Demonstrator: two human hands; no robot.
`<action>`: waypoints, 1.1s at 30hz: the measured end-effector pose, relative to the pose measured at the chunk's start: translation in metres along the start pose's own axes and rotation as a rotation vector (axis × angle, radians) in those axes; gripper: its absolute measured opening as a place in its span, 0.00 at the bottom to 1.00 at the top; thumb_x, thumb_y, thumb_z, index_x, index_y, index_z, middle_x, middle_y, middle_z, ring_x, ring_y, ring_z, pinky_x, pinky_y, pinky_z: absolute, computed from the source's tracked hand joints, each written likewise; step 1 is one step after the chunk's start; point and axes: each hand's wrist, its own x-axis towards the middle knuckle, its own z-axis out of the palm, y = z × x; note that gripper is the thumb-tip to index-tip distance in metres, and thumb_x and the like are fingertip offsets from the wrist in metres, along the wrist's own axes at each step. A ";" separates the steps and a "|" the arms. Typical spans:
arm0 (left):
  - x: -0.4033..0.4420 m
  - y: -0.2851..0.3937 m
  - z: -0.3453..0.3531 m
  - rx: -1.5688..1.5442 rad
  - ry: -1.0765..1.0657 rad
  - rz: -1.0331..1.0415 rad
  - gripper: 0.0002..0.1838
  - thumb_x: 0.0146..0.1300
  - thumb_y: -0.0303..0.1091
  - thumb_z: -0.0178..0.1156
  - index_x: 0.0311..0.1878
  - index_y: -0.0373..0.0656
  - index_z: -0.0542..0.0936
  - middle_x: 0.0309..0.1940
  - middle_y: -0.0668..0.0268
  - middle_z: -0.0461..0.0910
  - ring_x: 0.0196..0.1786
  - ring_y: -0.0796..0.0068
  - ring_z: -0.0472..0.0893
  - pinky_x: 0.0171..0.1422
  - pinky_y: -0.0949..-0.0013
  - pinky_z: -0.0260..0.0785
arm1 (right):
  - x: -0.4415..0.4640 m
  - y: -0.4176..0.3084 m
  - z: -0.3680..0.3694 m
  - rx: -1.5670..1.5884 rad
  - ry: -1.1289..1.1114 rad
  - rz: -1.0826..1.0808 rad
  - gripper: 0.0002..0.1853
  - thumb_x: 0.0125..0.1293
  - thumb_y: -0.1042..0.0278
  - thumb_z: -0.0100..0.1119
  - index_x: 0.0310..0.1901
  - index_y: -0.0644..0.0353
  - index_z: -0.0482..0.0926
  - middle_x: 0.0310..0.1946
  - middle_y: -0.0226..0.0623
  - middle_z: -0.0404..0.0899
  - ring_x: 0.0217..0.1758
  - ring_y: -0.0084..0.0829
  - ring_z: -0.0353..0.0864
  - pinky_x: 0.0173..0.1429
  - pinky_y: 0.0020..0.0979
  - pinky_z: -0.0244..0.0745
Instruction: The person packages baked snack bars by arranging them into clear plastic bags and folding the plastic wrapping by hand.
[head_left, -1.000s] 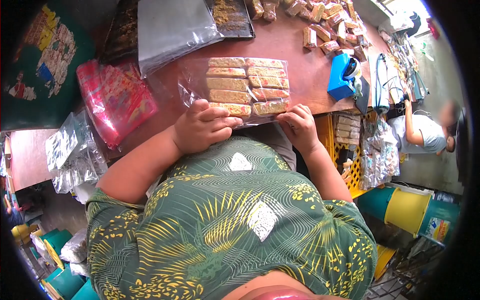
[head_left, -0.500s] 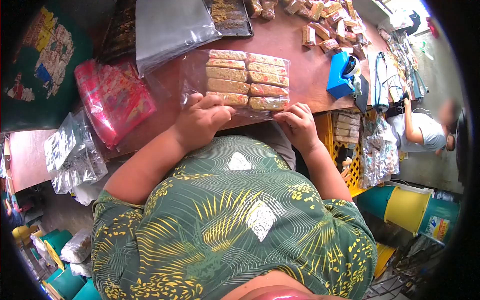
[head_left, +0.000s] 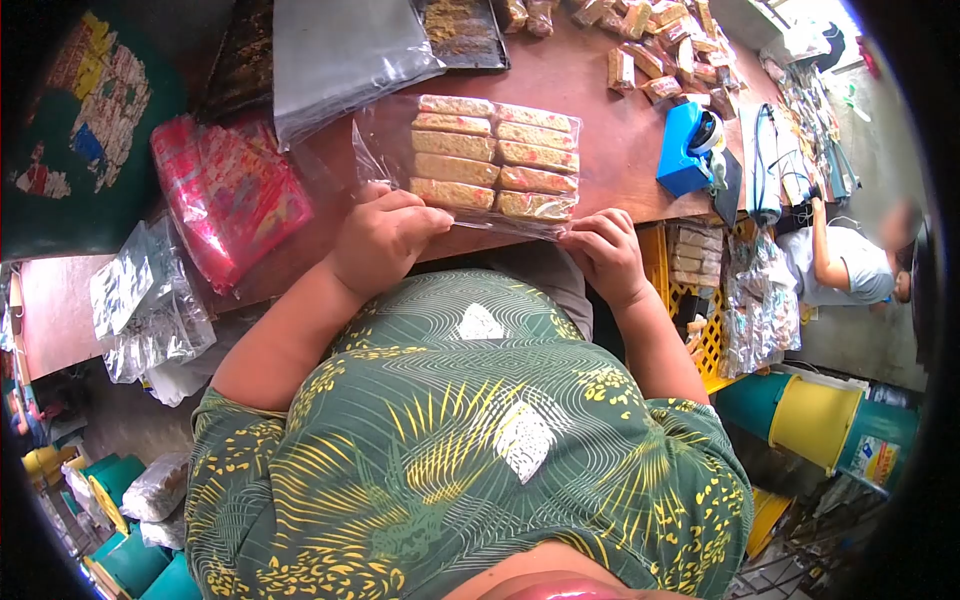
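Note:
A clear plastic bag [head_left: 378, 140] lies at the table's near edge, holding several tan, red-flecked bars [head_left: 455, 167] stacked in two columns. My left hand [head_left: 390, 235] pinches the bag's near left edge, its fingers curled over the film. At the near right corner, my right hand [head_left: 608, 255] is closed on the same bag, fingertips pressed together on the plastic. The bars sit between and beyond both hands, which touch only the film.
A blue tape dispenser [head_left: 683, 150] stands to the right. Wrapped bars [head_left: 670, 50] are heaped at the back. Flat clear bags [head_left: 345, 70] lie over dark trays at the upper left, near a pink plastic package [head_left: 230, 195]. Another person [head_left: 840, 255] works at far right.
My left hand has slid slightly left and nearer along the bag's edge. My right hand has shifted a little right and toward me. The bag's left side looks pulled out a bit.

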 end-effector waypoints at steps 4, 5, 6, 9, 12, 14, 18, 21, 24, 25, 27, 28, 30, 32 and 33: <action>0.000 -0.002 -0.001 -0.002 0.013 -0.001 0.08 0.60 0.25 0.71 0.41 0.51 0.89 0.34 0.71 0.90 0.39 0.70 0.88 0.48 0.63 0.69 | 0.000 0.003 -0.001 0.011 0.024 -0.011 0.08 0.59 0.70 0.73 0.41 0.48 0.87 0.38 0.26 0.87 0.41 0.34 0.83 0.52 0.37 0.74; 0.000 -0.001 -0.001 0.000 0.012 -0.001 0.09 0.59 0.25 0.71 0.41 0.51 0.89 0.34 0.71 0.90 0.39 0.70 0.88 0.48 0.63 0.69 | 0.000 0.003 -0.001 0.011 0.022 -0.006 0.09 0.58 0.71 0.71 0.41 0.48 0.87 0.39 0.26 0.87 0.42 0.33 0.84 0.52 0.37 0.74; 0.000 -0.001 -0.002 0.001 0.010 -0.004 0.09 0.59 0.25 0.71 0.41 0.51 0.89 0.35 0.71 0.90 0.39 0.70 0.88 0.49 0.63 0.69 | 0.001 0.003 0.000 0.016 0.024 0.002 0.08 0.60 0.70 0.72 0.41 0.48 0.87 0.38 0.26 0.87 0.42 0.34 0.84 0.52 0.37 0.74; -0.001 -0.001 -0.002 0.007 0.008 -0.007 0.10 0.58 0.24 0.72 0.42 0.50 0.89 0.36 0.71 0.90 0.40 0.70 0.88 0.49 0.63 0.69 | 0.002 0.003 0.003 0.020 0.026 0.025 0.06 0.63 0.67 0.73 0.40 0.49 0.86 0.37 0.27 0.87 0.41 0.34 0.84 0.51 0.37 0.74; -0.002 -0.002 -0.001 0.013 0.010 -0.001 0.11 0.57 0.24 0.72 0.42 0.51 0.89 0.36 0.71 0.91 0.40 0.70 0.88 0.50 0.63 0.70 | 0.000 0.004 0.007 0.010 0.030 0.046 0.06 0.65 0.65 0.74 0.40 0.50 0.86 0.37 0.27 0.86 0.41 0.34 0.83 0.51 0.37 0.74; -0.003 -0.003 0.000 0.017 0.010 -0.006 0.11 0.57 0.24 0.72 0.42 0.51 0.89 0.36 0.71 0.91 0.41 0.70 0.88 0.50 0.63 0.70 | -0.001 0.004 0.009 0.011 0.041 0.050 0.05 0.65 0.65 0.74 0.40 0.50 0.86 0.36 0.27 0.86 0.41 0.35 0.83 0.51 0.37 0.74; -0.002 -0.003 0.000 0.006 0.009 -0.012 0.11 0.57 0.24 0.72 0.42 0.51 0.89 0.36 0.72 0.90 0.40 0.70 0.88 0.49 0.63 0.69 | 0.000 0.000 0.008 0.000 0.044 0.038 0.07 0.62 0.65 0.75 0.40 0.50 0.86 0.36 0.26 0.86 0.41 0.34 0.83 0.51 0.38 0.74; -0.002 -0.003 0.001 0.005 0.017 -0.015 0.11 0.57 0.24 0.73 0.41 0.52 0.89 0.35 0.72 0.89 0.40 0.70 0.88 0.48 0.63 0.69 | -0.001 -0.001 0.008 -0.001 0.039 0.035 0.07 0.60 0.66 0.75 0.40 0.49 0.86 0.37 0.25 0.86 0.42 0.34 0.83 0.52 0.38 0.74; -0.001 -0.003 0.000 0.014 0.018 -0.004 0.11 0.57 0.25 0.73 0.41 0.52 0.89 0.34 0.72 0.89 0.40 0.70 0.87 0.48 0.62 0.68 | 0.000 -0.002 0.006 0.000 0.042 0.032 0.08 0.59 0.68 0.74 0.39 0.48 0.86 0.37 0.24 0.86 0.42 0.33 0.83 0.53 0.38 0.74; -0.001 -0.003 0.000 0.015 0.013 -0.007 0.11 0.57 0.25 0.73 0.41 0.52 0.89 0.34 0.72 0.89 0.40 0.70 0.87 0.48 0.63 0.68 | 0.000 -0.002 0.005 0.001 0.037 0.030 0.08 0.58 0.68 0.74 0.39 0.48 0.86 0.37 0.24 0.86 0.43 0.33 0.83 0.54 0.38 0.74; -0.002 -0.003 0.000 0.020 0.006 -0.011 0.11 0.57 0.25 0.73 0.42 0.52 0.89 0.35 0.72 0.89 0.41 0.70 0.87 0.49 0.63 0.68 | 0.002 -0.003 0.003 0.003 0.034 0.028 0.08 0.58 0.69 0.74 0.39 0.48 0.86 0.38 0.24 0.86 0.43 0.33 0.83 0.54 0.38 0.74; -0.004 -0.004 0.001 0.024 0.003 -0.011 0.11 0.57 0.25 0.73 0.42 0.52 0.89 0.35 0.73 0.89 0.41 0.70 0.87 0.50 0.63 0.68 | 0.003 -0.003 0.002 0.003 0.037 0.028 0.08 0.58 0.69 0.74 0.39 0.47 0.86 0.38 0.25 0.86 0.43 0.33 0.83 0.54 0.38 0.74; -0.004 -0.004 0.001 0.028 -0.003 -0.016 0.11 0.57 0.25 0.73 0.42 0.52 0.89 0.35 0.73 0.89 0.42 0.71 0.87 0.51 0.62 0.68 | 0.004 -0.004 0.002 0.003 0.043 0.029 0.08 0.57 0.70 0.73 0.39 0.47 0.86 0.38 0.25 0.86 0.43 0.33 0.83 0.55 0.38 0.74; -0.004 -0.003 0.000 0.030 -0.010 -0.027 0.11 0.58 0.25 0.73 0.43 0.53 0.90 0.36 0.74 0.89 0.43 0.71 0.87 0.52 0.62 0.68 | 0.004 -0.004 0.003 0.003 0.051 0.032 0.08 0.57 0.70 0.73 0.39 0.47 0.86 0.38 0.26 0.86 0.43 0.34 0.83 0.54 0.38 0.74; -0.005 -0.003 0.000 0.027 -0.008 -0.024 0.11 0.58 0.25 0.73 0.43 0.53 0.90 0.36 0.74 0.89 0.43 0.71 0.87 0.53 0.62 0.68 | 0.003 -0.003 0.004 0.006 0.050 0.046 0.09 0.57 0.70 0.73 0.39 0.48 0.86 0.38 0.26 0.86 0.43 0.34 0.83 0.54 0.38 0.74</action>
